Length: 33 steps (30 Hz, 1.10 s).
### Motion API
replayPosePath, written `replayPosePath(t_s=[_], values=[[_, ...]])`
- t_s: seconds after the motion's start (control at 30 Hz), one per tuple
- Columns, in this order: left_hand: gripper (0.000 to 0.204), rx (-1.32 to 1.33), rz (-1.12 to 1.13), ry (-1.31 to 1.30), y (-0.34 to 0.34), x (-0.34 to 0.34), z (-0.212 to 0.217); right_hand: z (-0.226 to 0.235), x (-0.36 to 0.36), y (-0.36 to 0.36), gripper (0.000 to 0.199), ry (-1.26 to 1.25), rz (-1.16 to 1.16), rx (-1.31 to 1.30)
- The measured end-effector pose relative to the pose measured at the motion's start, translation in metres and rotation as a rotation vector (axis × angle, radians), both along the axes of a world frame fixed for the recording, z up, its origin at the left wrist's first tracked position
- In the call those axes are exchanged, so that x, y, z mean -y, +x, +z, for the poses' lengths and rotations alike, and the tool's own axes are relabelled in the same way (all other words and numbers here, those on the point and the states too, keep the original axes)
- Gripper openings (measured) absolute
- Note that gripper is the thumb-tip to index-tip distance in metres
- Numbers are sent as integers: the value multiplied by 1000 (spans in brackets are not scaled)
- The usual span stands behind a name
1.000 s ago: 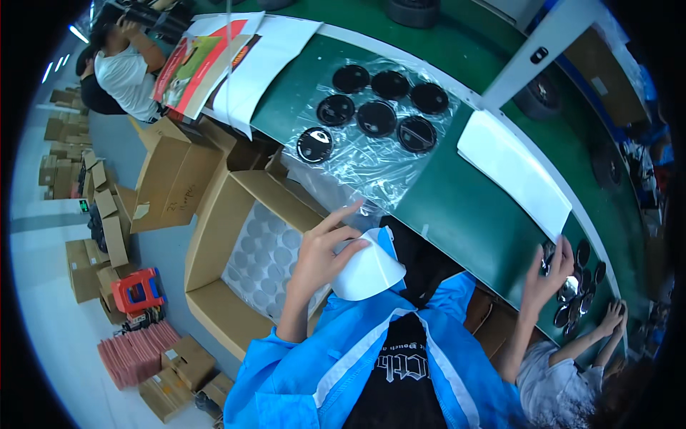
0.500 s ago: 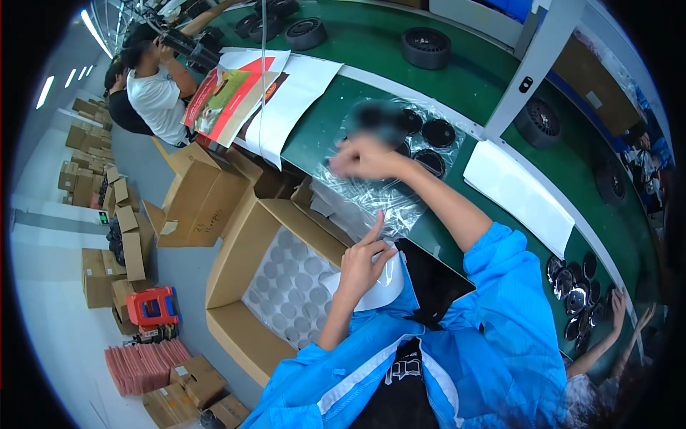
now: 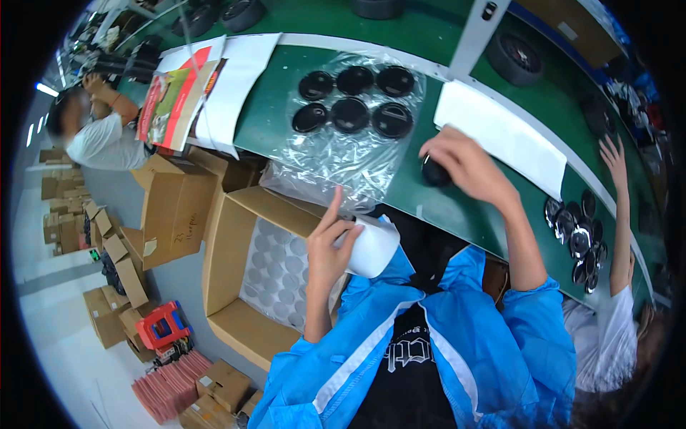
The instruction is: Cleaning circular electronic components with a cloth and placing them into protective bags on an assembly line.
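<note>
My right hand (image 3: 468,168) is closed round a black round cap (image 3: 434,171), just above the green bench to the right of a clear plastic bag. My left hand (image 3: 329,250), its index finger stretched out, grips a curled white sheet (image 3: 375,247) near the bench's front edge. Several glossy black round caps (image 3: 350,115) lie in two rows on the clear plastic bag (image 3: 336,161). Below my left hand stands an open cardboard box (image 3: 225,254) with rows of pale round pieces (image 3: 275,275) inside.
White paper (image 3: 493,132) lies along the bench's back edge. More shiny black caps (image 3: 579,239) are grouped at the right, near another person's raised arm (image 3: 620,214). Printed sheets (image 3: 175,96) lie at the left. Behind a rail, black wheels (image 3: 514,58) rest on the green surface.
My right hand has moved right, from over the plastic bag to beside it, and a black cap shows in it. My left hand still grips the white sheet. The view has shifted.
</note>
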<state>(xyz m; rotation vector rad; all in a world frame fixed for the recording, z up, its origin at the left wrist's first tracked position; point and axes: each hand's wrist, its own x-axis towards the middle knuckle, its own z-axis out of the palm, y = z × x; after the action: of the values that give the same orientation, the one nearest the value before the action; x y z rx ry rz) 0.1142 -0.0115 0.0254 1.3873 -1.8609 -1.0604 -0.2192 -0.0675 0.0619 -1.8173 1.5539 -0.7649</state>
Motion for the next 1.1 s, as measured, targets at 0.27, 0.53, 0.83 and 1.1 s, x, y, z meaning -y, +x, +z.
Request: replayPosePath(t_s=[0.27, 0.53, 0.83, 1.1], values=[[13, -238, -371, 173, 3, -4, 42, -23, -80, 8, 59, -69, -96, -248], [16, -12, -383, 48, -35, 17, 26, -20, -86, 9, 77, -99, -185, -23], [21, 348, -345, -36, -44, 15, 8, -65, 90, 9, 49, -441, 298, -342], [20, 309, -312, -32, -48, 14, 6, -18, 127, -20, 34, -338, -79, 26]])
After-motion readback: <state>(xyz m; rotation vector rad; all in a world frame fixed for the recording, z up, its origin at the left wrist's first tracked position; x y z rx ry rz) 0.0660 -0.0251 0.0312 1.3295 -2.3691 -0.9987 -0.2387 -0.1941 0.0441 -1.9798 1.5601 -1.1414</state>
